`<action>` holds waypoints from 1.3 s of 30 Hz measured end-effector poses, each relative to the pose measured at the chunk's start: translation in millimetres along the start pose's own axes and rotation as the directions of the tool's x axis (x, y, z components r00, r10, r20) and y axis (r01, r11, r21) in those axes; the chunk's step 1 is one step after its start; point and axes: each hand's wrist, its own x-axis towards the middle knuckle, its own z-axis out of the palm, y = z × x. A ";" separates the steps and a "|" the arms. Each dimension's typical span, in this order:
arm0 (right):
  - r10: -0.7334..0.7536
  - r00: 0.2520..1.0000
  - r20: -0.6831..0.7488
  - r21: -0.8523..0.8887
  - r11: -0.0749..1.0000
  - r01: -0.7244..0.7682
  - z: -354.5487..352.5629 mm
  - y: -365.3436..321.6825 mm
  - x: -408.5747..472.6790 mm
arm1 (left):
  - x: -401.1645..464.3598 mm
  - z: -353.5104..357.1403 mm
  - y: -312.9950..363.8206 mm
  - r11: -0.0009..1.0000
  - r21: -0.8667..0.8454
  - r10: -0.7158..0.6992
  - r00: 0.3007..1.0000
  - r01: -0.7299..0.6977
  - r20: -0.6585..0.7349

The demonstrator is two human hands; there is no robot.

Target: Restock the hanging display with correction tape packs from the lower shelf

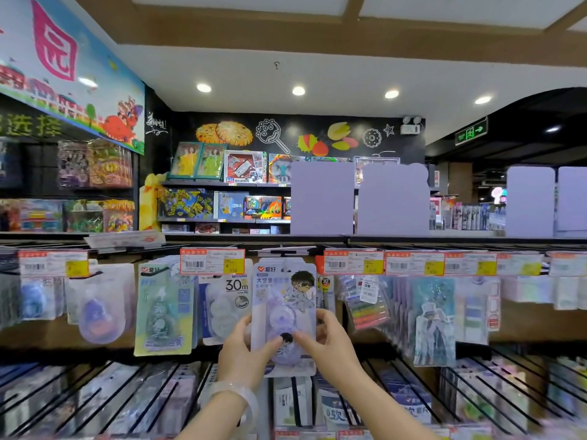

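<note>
Left hand (243, 347) and right hand (327, 339) pinch lilac correction tape pack (283, 300) by lower edges, upright at hanging display (203, 300). Lower shelf (413, 395) below: wire-divided slots holding more packs.

Correction tape pack (283, 300) hangs between the 30m pack (222, 309) left and highlighters (368, 308) right.

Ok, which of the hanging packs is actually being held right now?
The purple pack with the cartoon figure, in the middle of the row. Both the left hand and right hand grip its lower part; the other packs hang untouched.
</note>
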 end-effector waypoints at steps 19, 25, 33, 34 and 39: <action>0.024 0.996 -0.090 -0.017 1.000 -0.026 22.8 35.2 43.7 | 50.2 18.2 -28.6 0.993 0.115 0.016 1.000 -0.019 0.025; 0.093 0.982 -0.162 -0.068 0.992 -0.105 30.4 45.1 66.1 | 72.2 28.4 -35.6 0.979 0.203 0.016 1.000 -0.020 0.026; 0.075 0.980 -0.183 -0.151 0.983 -0.103 34.6 51.4 75.3 | 86.3 34.2 -39.9 0.949 0.315 0.001 1.000 -0.004 0.009; 0.074 0.981 -0.178 -0.158 0.982 -0.102 34.8 53.9 76.8 | 88.0 35.3 -42.4 0.944 0.329 0.005 1.000 -0.011 0.016; 0.134 0.972 -0.194 -0.240 0.954 -0.180 34.6 54.7 76.0 | 84.5 32.4 -51.1 0.955 0.297 -0.030 0.999 0.022 0.022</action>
